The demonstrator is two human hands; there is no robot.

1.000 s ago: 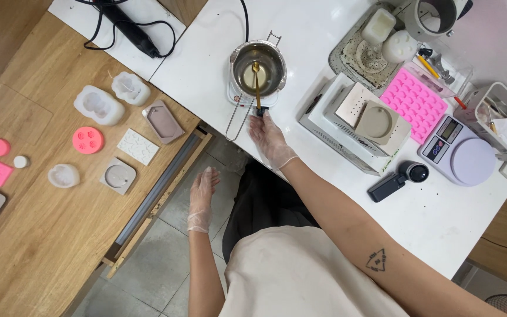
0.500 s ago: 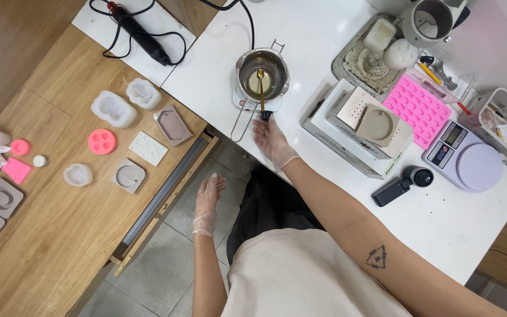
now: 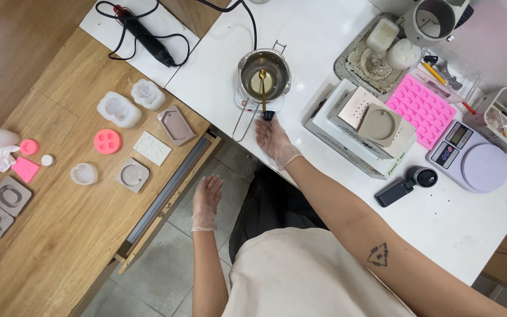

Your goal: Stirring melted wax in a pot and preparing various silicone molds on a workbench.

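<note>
While the gloved right hand (image 3: 274,141) pinches a gold spoon (image 3: 263,88) in the steel pot (image 3: 263,73) — the left hand (image 3: 205,202) hangs open.

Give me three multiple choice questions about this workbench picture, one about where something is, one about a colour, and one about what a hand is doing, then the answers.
1. Where does the metal pot stand?
A. on the wooden table
B. on the white table
C. on the floor

2. What colour is the large mould tray beside the digital scale?
A. pink
B. green
C. black

3. What is the left hand doing?
A. gripping the pot's handle
B. pressing the scale
C. open, holding nothing

Answers:
1. B, the pot sits on a small white base on the white table, with a gold spoon in it.
2. A, the tray with rows of small cavities is bright pink.
3. C, the gloved left hand hangs flat over the floor between the tables, while the right hand touches the spoon's dark end.
</note>
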